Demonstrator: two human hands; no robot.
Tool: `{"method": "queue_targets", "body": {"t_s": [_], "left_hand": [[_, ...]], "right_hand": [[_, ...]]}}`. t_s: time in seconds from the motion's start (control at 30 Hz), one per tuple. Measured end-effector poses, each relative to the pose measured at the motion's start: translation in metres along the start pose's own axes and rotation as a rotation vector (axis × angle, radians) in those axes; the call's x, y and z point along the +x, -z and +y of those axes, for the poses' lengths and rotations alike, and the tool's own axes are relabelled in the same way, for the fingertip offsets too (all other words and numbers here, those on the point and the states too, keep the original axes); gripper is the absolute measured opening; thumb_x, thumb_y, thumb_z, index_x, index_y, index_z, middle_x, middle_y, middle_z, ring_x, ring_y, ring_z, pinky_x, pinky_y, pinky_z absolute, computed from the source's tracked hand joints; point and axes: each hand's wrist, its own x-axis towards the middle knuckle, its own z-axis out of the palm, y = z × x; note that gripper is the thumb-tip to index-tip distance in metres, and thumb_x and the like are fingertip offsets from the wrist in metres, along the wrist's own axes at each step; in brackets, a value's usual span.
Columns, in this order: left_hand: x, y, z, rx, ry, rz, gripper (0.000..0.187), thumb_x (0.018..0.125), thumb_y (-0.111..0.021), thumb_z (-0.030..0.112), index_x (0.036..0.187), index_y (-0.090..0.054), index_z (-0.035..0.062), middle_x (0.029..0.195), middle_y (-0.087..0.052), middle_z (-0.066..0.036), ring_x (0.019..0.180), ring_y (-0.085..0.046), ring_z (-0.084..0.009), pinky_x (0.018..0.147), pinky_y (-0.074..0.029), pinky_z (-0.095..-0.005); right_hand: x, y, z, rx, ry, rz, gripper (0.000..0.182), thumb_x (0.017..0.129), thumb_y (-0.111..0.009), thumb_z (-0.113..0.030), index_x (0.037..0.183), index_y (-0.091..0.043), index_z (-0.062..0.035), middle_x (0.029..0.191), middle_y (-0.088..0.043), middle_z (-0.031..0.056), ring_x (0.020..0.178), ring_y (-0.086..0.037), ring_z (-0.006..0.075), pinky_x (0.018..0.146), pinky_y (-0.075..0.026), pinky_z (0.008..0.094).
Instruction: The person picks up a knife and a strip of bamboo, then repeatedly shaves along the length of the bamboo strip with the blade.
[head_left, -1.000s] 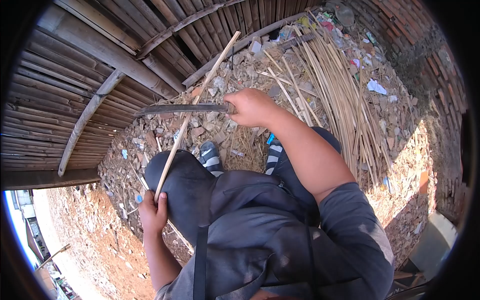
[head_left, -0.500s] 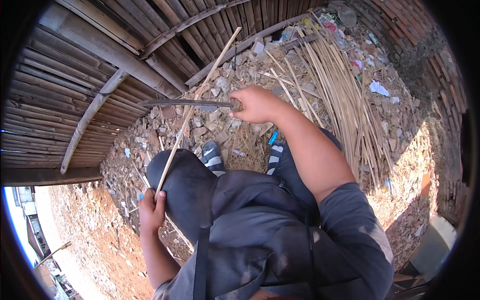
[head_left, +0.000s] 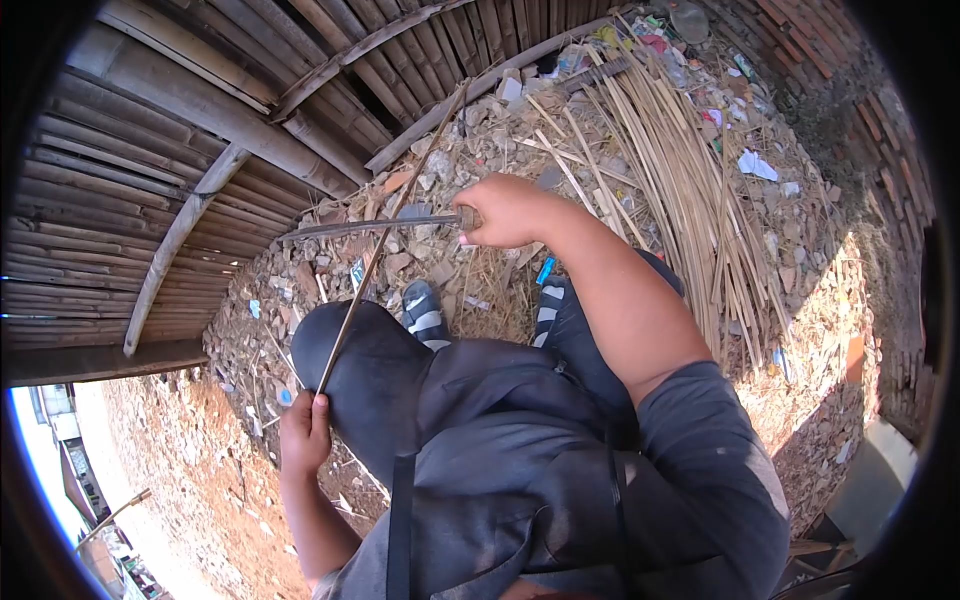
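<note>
My left hand (head_left: 305,435) is closed around the lower end of a long, thin bamboo strip (head_left: 360,300) beside my left knee. The strip slants over that knee and up toward the slatted wall, its darker side showing. In my right hand (head_left: 508,210) is the handle of a machete (head_left: 345,227), whose long blade points left. Blade and strip cross in front of my knees, a little above the rubble in this view. My fingers hide most of the handle.
A slatted bamboo wall (head_left: 120,210) stands at left and ahead. Many loose bamboo strips (head_left: 680,180) lie in a pile on the right, over rubble and litter. Beyond them rises a brick wall (head_left: 890,170). My sandalled feet (head_left: 425,315) rest on the debris.
The bamboo strip has turned from its pale side to a darker, narrower-looking one. The machete's blade has tilted slightly, its tip now lower. Both hands stay in nearly the same places.
</note>
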Motion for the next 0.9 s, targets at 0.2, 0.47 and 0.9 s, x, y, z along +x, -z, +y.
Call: {"method": "queue_targets", "body": {"t_s": [0.2,0.47,0.9], "left_hand": [[-0.005,-0.015,0.009,0.216,0.008,0.144,0.04,0.107,-0.053,0.035,0.081,-0.054,0.0046,0.061,-0.059,-0.022,0.059,-0.06,-0.0477,0.054,-0.045,-0.0534],[-0.008,-0.026,-0.004,0.299,0.002,0.205,0.035,0.105,-0.055,0.033,0.083,-0.054,0.0061,0.063,-0.061,-0.023,0.06,-0.062,-0.0468,0.053,-0.046,-0.0544],[-0.002,-0.019,0.008,0.286,-0.034,0.166,0.034,0.106,-0.054,0.031,0.083,-0.054,0.005,0.064,-0.06,-0.024,0.06,-0.062,-0.0475,0.053,-0.046,-0.0545]], "right_hand": [[0.004,0.008,0.012,-0.018,-0.125,0.138,0.049,0.085,-0.077,-0.035,0.125,-0.068,-0.0088,0.105,-0.072,0.0228,0.102,-0.069,0.0424,0.089,-0.055,0.0503],[-0.01,0.002,-0.032,-0.205,0.006,0.101,0.03,0.083,-0.076,-0.028,0.108,-0.07,-0.0111,0.091,-0.073,0.0169,0.09,-0.07,0.0414,0.08,-0.055,0.0535],[-0.011,0.003,-0.039,-0.194,-0.066,-0.03,0.039,0.085,-0.075,-0.026,0.122,-0.071,-0.0147,0.107,-0.074,0.0187,0.104,-0.071,0.0372,0.09,-0.057,0.0486]]}}
